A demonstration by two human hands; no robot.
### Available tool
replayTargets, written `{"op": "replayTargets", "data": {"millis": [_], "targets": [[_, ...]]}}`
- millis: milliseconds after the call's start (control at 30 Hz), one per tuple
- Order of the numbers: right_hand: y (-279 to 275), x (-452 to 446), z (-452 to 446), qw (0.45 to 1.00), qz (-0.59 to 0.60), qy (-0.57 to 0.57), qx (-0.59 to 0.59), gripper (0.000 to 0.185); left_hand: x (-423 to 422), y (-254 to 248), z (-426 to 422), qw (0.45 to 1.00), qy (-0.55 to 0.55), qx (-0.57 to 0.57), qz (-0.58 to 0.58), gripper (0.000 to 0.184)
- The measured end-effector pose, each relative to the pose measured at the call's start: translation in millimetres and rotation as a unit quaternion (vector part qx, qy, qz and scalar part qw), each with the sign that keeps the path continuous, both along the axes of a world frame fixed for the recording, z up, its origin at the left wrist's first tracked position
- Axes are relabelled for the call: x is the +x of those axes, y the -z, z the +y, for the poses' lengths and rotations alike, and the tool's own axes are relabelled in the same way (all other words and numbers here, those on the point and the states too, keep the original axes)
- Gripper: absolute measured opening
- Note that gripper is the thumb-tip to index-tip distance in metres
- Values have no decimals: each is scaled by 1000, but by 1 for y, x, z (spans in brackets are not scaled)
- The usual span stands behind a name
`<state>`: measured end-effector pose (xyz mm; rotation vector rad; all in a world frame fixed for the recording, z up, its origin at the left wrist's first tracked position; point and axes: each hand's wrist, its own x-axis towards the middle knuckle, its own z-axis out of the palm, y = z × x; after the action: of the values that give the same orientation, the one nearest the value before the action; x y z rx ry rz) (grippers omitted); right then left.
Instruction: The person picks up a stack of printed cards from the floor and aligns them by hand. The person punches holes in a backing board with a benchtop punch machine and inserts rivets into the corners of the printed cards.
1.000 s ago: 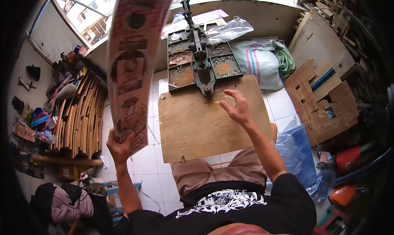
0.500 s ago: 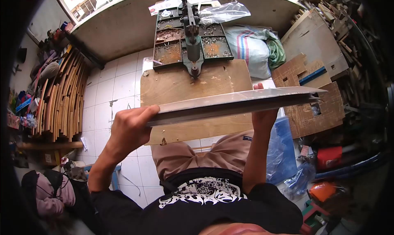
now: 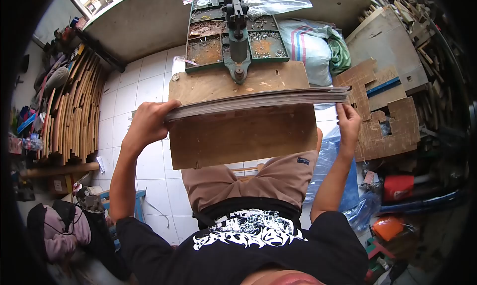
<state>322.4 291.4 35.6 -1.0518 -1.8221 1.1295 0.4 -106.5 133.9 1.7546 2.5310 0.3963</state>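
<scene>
Left hand (image 3: 151,120) closed on one end of stack (image 3: 258,101); other end pinched by right hand (image 3: 349,122), fingers curled, seemingly so it is kept level between hands, above board (image 3: 243,143).

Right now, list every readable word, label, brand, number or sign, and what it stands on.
No text can be read.
Black shirt: white letter-like print, too ornate to read.
Brown shorts: dark patch, too small to read.
Stack of sheets: edge-on, no printing legible.
</scene>
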Motion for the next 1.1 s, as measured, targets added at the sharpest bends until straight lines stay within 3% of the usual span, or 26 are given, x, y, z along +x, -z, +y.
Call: {"op": "replayTargets", "data": {"millis": [33, 100, 167, 200, 267, 300, 367, 467, 533, 567, 633, 667, 700, 767, 800, 833, 933, 967, 1000, 1100], "targets": [[1, -1, 7, 996, 63, 41, 51, 27, -3, 1, 3, 1000, -7, -5, -2, 37], [2, -3, 18, 981, 167, 50, 87, 44, -5, 1, 3, 1000, -3, -8, -9, 38], [-17, -19, 12, 960, 278, -6, 35, 52, -6, 1, 4, 1000, -3, -6, -12, 38], [-22, -26, 10, 961, 275, -9, 33, 52, -5, 2, 4, 1000, -2, -6, -14, 39], [-26, -41, 10, 927, 341, -141, -68, 59, -5, 2, 4, 1000, -2, -8, -15, 39], [-24, -46, 12, 926, 341, -142, -71, 59, -4, 1, 4, 1000, -2, -17, -7, 40], [-16, -53, 20, 984, 162, -76, 14, 59, -2, 1, 2, 1000, -7, -25, 1, 40], [1, -60, 32, 980, 195, -45, 13, 51, 0, -1, 0, 999, -35, -31, 20, 43], [-2, -68, 30, 975, 217, -33, 22, 49, 4, -3, -8, 987, -79, 20, 141, 48], [-1, -72, 27, 966, 256, -23, 11, 47, 4, -2, -15, 987, -79, 17, 142, 48], [-2, -74, 24, 955, 297, -12, -3, 46, -3, 4, -33, 982, -164, 60, 76, 58], [-1, -72, 25, 957, 289, -10, 0, 46, -7, 7, -41, 969, -241, 39, -26, 64], [0, -72, 26, 959, 282, -9, 3, 47, -10, 15, -45, 969, -243, 36, -22, 64], [1, -72, 28, 958, 287, -8, -19, 45, -18, 43, -52, 950, -177, 257, 3, 74], [1, -73, 30, 958, 286, -12, -24, 44, -22, 58, -54, 938, -183, 293, -15, 91], [1, -73, 31, 958, 283, -17, -30, 43, -18, 65, -50, 905, -184, 375, -75, 107], [7, -74, 42, 966, 252, -30, -42, 36, -20, 81, -44, 813, -183, 499, -237, 128], [7, -74, 44, 969, 242, -36, -40, 36, -17, 83, -42, 788, -185, 516, -281, 116], [8, -74, 45, 969, 239, -42, -46, 36, -26, 97, -49, 797, -178, 490, -306, 109], [8, -76, 43, 968, 244, -40, -45, 42, -34, 121, -57, 790, -185, 471, -347, 99]]}}
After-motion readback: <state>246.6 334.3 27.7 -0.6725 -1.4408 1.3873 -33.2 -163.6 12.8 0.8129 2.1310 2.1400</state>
